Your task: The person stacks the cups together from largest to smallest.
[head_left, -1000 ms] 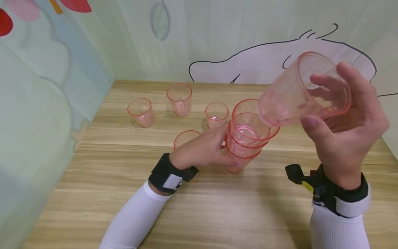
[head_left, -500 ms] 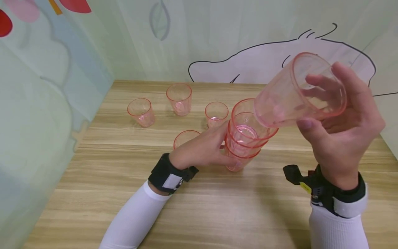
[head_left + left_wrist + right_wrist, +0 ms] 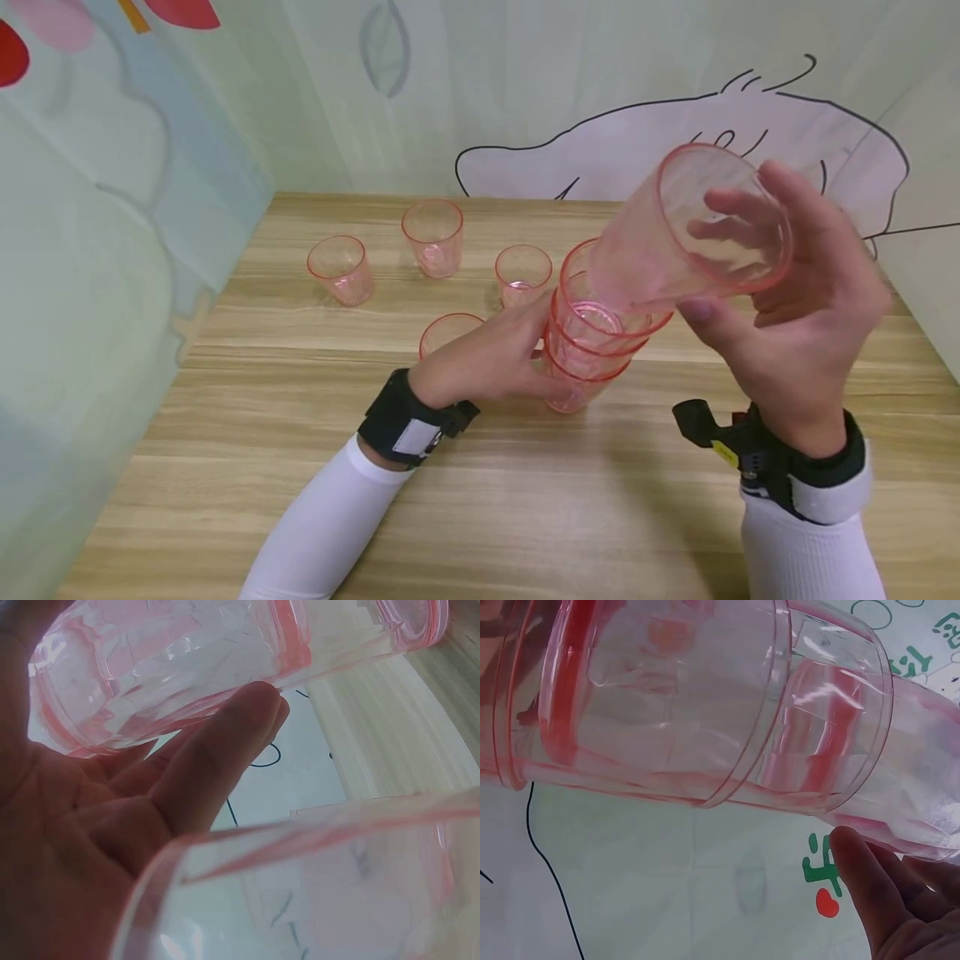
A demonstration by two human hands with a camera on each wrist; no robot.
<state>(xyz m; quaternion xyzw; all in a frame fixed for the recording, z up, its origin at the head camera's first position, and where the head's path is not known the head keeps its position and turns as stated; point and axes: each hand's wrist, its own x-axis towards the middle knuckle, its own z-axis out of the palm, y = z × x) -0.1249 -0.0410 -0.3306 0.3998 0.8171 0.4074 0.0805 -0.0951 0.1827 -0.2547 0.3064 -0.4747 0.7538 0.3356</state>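
Note:
A stack of pink see-through plastic cups (image 3: 588,350) stands on the wooden table (image 3: 525,500). My left hand (image 3: 540,346) grips the stack low on its left side, thumb in front. My right hand (image 3: 731,267) holds one more pink cup (image 3: 675,242) tilted, its mouth facing up and right, its base just over the mouth of the stack. In the left wrist view the stack (image 3: 187,652) lies against my palm. In the right wrist view the held cup (image 3: 705,705) fills the frame, with a fingertip (image 3: 862,877) below it.
Single pink cups stand behind the stack: one at the left (image 3: 341,268), one further back (image 3: 433,237), one close by (image 3: 522,275), and one half hidden behind my left hand (image 3: 448,332). Printed walls close off the table at the left and back.
My right hand has carried the tilted cup left and down, from beside the stack to right over its mouth. The left hand and the stack have stayed still.

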